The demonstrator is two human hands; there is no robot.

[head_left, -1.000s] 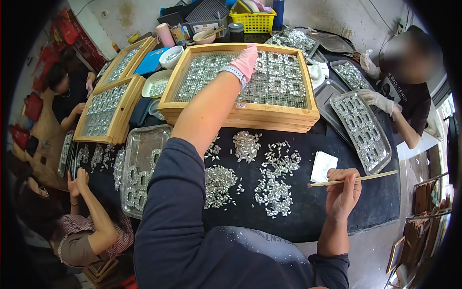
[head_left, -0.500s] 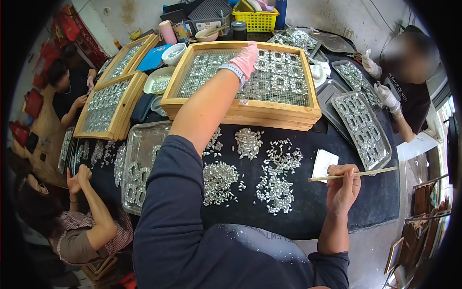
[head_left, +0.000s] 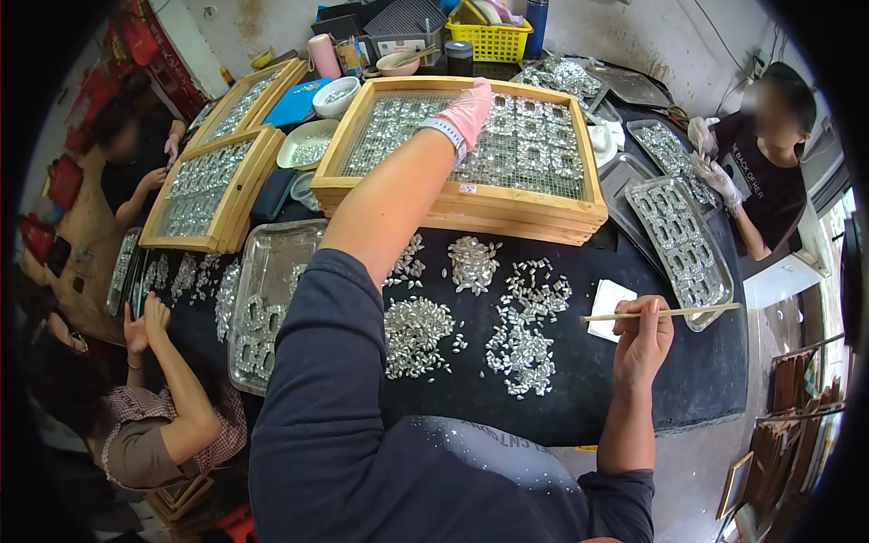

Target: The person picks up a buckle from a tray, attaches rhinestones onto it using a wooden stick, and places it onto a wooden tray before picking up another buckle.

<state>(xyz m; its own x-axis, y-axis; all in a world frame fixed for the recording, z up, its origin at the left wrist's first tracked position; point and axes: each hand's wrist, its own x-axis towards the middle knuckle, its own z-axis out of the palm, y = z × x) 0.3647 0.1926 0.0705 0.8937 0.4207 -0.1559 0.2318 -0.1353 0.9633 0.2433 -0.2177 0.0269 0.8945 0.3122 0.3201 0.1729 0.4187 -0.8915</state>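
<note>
My left hand [head_left: 470, 116], in a pink glove, reaches over the mesh of a wooden-framed screen [head_left: 333, 175]. Its fingertips point down at the far side and are hidden behind the back of the hand. Shiny silver, frame-shaped pieces [head_left: 534, 136] sit in rows on the mesh under and beside it. My bare right hand [head_left: 644, 337] pinches a thin wooden stick [head_left: 701, 310], held nearly level above the table. Just left of that hand lies a white paper pad [head_left: 608, 308]. Piles of silver oval beads [head_left: 419, 337] and tube-like beads [head_left: 520, 355] spread over the black table [head_left: 579, 416].
Metal trays [head_left: 674, 240] of silver pieces stand at right, near a co-worker's gloved hands [head_left: 715, 172]. At left are another tray [head_left: 272, 237], more wooden screens [head_left: 204, 197] and other people. Bowls [head_left: 336, 96] and a yellow basket [head_left: 489, 41] stand behind.
My right hand has risen slightly and the stick lies a little higher at its far end. My left hand stays over the screen. The right co-worker's hands have come closer together.
</note>
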